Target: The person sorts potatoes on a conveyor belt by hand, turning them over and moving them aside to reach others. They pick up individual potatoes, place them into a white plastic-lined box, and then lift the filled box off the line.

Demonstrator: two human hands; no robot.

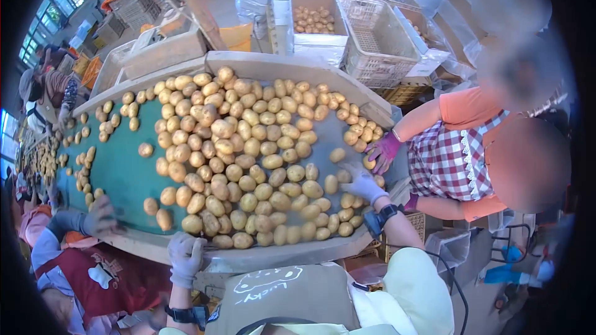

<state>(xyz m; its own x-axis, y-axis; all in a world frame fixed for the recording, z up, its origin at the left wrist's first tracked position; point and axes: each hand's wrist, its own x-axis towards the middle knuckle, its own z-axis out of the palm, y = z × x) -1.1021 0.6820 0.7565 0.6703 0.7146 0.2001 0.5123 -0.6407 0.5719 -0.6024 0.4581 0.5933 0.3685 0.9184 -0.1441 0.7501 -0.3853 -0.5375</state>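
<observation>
Potatoes [248,142] lie in a wide, dense heap on the sorting table, which has a green belt [124,167] and a pale raised rim [248,262]. My left hand [186,257], in a light grey glove, is at the near rim with its fingers curled. Whether anything is inside them is hidden. Over the right end of the table reaches my right hand [366,185], also gloved, fingers stretched out and slightly blurred. It is close to a few loose potatoes [337,155] and holds nothing that I can see.
At the right, a co-worker's purple-gloved hand [385,151] touches potatoes near my right hand. Another worker's gloved hand [101,216] is over the belt at the left. Behind the table stand a potato-filled box [316,40] and a plastic crate [379,43]. A pole [195,6] rises beyond the far rim.
</observation>
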